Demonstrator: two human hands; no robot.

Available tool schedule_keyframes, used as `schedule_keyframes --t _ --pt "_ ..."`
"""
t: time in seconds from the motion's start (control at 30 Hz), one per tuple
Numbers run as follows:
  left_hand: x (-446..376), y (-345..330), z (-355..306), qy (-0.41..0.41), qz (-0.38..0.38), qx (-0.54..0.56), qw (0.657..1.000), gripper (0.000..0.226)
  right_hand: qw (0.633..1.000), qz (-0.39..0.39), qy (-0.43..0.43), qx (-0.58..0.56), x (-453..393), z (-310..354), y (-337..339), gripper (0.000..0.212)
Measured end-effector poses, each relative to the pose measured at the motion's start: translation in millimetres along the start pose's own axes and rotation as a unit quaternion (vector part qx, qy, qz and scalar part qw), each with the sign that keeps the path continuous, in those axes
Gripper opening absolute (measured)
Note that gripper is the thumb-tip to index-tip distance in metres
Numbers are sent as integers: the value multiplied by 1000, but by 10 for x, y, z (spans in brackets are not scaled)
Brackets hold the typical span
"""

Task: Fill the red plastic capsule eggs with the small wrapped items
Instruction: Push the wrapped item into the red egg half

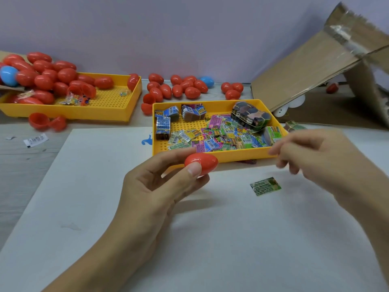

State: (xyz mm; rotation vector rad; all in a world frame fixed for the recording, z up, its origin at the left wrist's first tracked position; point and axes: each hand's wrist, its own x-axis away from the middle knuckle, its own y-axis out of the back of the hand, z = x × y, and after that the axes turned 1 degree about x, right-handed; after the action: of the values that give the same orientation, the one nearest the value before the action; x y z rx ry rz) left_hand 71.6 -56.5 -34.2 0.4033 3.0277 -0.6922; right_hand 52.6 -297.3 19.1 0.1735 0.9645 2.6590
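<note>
Left hand [160, 186] pinches closed red plastic capsule egg [201, 162] btwn thumb & fingers, just near of yellow plastic tray [210, 158] w/ small wrapped items [212, 135]. Right hand [315, 157] blurred, fingers loosely curled, holding nothing. Green wrapped packet [265, 186] lies on white sheet [105, 186], centre-right.

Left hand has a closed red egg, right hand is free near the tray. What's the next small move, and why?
Probably bring the right hand onto the free end of the red egg and pull it open. The left hand pinches the egg shut in one piece, so nothing can go in yet. The right hand holds nothing, and a green wrapped item lies loose on the white sheet, ready to load next.
</note>
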Motion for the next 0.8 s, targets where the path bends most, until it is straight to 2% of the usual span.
schedule_keyframes --t 0.07,0.13,0.17,0.23,0.33,0.53,0.6,0.67,0.73,0.8 --pt "-4 3 4 -1 1 3 1000 32 984 91 -11 155 27 -27 34 21" --pt "-5 2 2 -5 5 4 1000 34 958 159 -16 239 49 -42 52 10" --pt "-6 3 3 -8 5 2 1000 31 947 182 -16 263 52 -37 55 13" --pt "-1 -1 6 -8 11 -4 1000 24 943 196 -10 267 49 -26 44 18" --pt "6 -11 -11 -6 16 -12 1000 17 949 196 -3 248 38 -22 -3 9" --pt "26 -18 10 -2 29 -15 999 17 955 179 14 234 36 -75 -63 12" --pt "29 -19 10 -5 32 -2 999 16 968 163 6 189 38 -83 -92 23" --pt "15 -13 16 -4 33 -16 999 14 989 140 10 54 50 -42 -136 31" --pt "15 -16 17 3 29 -50 998 14 979 145 31 -137 101 55 -193 35" --pt "38 -27 13 -3 33 -87 996 22 959 135 65 -239 164 127 -261 39"
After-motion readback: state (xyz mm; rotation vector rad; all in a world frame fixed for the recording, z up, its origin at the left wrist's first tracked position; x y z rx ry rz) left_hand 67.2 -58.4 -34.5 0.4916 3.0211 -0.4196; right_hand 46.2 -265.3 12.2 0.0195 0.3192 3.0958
